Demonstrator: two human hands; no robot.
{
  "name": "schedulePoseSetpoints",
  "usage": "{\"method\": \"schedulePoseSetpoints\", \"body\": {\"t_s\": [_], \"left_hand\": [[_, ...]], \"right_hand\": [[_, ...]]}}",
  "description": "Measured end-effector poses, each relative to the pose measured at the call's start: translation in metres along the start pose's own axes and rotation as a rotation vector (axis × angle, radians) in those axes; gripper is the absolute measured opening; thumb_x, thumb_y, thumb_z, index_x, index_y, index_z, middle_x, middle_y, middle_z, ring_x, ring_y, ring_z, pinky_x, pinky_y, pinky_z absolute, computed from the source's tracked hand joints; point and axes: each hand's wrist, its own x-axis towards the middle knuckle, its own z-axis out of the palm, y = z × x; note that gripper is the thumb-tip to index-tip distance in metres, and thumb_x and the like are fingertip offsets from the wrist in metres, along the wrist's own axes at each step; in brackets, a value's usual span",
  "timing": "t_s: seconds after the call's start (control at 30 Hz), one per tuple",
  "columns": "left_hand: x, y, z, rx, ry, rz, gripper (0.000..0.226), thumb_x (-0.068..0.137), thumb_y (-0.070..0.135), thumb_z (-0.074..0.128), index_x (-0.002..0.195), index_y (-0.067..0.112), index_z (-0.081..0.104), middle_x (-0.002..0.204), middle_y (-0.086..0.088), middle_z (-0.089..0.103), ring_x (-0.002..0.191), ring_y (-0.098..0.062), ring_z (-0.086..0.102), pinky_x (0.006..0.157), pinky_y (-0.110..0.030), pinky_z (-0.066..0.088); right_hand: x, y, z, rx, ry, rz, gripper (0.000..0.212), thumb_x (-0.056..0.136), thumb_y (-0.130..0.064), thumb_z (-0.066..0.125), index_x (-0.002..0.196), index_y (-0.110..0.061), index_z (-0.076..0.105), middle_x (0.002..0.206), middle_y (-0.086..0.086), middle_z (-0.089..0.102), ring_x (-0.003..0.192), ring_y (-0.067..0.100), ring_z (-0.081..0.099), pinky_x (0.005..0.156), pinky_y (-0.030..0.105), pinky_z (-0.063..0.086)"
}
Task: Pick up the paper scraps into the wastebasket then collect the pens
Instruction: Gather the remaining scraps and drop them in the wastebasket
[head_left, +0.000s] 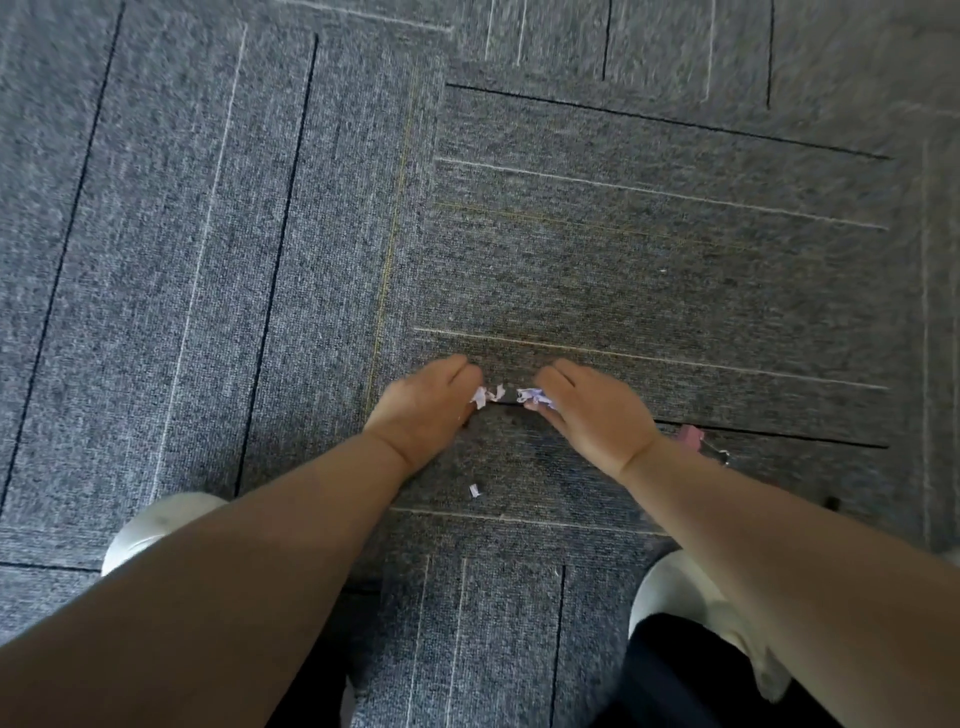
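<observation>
Both my hands reach down to the grey carpet (623, 270). My left hand (423, 405) has its fingers curled around small white and purple paper scraps (485, 395) at its fingertips. My right hand (592, 410) pinches another bunch of paper scraps (532, 396). The two hands almost meet, with a narrow gap between the bunches. One loose paper scrap (474, 490) lies on the carpet below my hands. No wastebasket and no pens are in view.
A pink binder clip (701, 439) with metal handles lies on the carpet just right of my right wrist. My white shoes (156, 525) (685, 597) stand at the lower left and lower right. A small dark speck (832, 502) sits further right.
</observation>
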Motion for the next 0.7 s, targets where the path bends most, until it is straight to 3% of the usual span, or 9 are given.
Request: {"method": "schedulePoseSetpoints", "body": {"t_s": [0.17,0.27,0.43,0.57,0.7], "left_hand": [[-0.006,0.013,-0.025,0.03,-0.028,0.005,0.019,0.096,0.013,0.039,0.111,0.008,0.049,0.104,-0.005,0.054,0.075,-0.014,0.042,0.062,-0.026,0.036],[-0.012,0.031,-0.043,0.072,-0.017,0.014,0.015,0.095,0.013,0.04,0.107,0.006,0.047,0.093,-0.003,0.048,0.073,-0.016,0.043,0.061,-0.028,0.039],[-0.021,0.088,-0.086,0.058,0.156,0.067,0.011,0.092,0.012,0.051,0.096,0.002,0.053,0.09,-0.015,0.058,0.066,-0.023,0.046,0.057,-0.032,0.036],[-0.03,0.168,-0.125,0.026,0.24,0.181,0.011,0.092,0.011,0.051,0.09,0.0,0.053,0.088,-0.018,0.058,0.065,-0.025,0.045,0.055,-0.031,0.03],[-0.034,0.26,-0.147,-0.023,0.256,0.318,0.01,0.089,0.011,0.055,0.089,0.001,0.055,0.09,-0.02,0.06,0.075,-0.036,0.058,0.058,-0.039,0.042]], "right_hand": [[-0.025,-0.002,-0.025,0.048,0.052,0.106,0.02,0.078,-0.012,0.072,0.088,-0.002,0.057,0.074,0.011,0.061,0.045,0.018,0.048,0.039,0.02,0.03],[-0.043,-0.005,-0.049,0.042,0.095,0.093,0.022,0.077,-0.009,0.072,0.089,-0.003,0.055,0.07,0.011,0.061,0.046,0.013,0.034,0.039,0.012,0.016],[-0.081,-0.004,-0.121,0.031,0.264,0.151,0.013,0.084,-0.014,0.058,0.081,-0.002,0.053,0.064,0.012,0.056,0.041,0.019,0.036,0.04,0.023,0.025],[-0.14,-0.015,-0.189,0.062,0.448,0.207,0.015,0.088,-0.027,0.041,0.08,-0.016,0.036,0.062,0.012,0.053,0.041,0.027,0.042,0.035,0.028,0.031],[-0.227,-0.015,-0.241,0.045,0.499,0.348,0.035,0.088,-0.03,0.041,0.077,-0.001,0.055,0.072,0.016,0.06,0.053,0.034,0.057,0.042,0.029,0.04]]}}
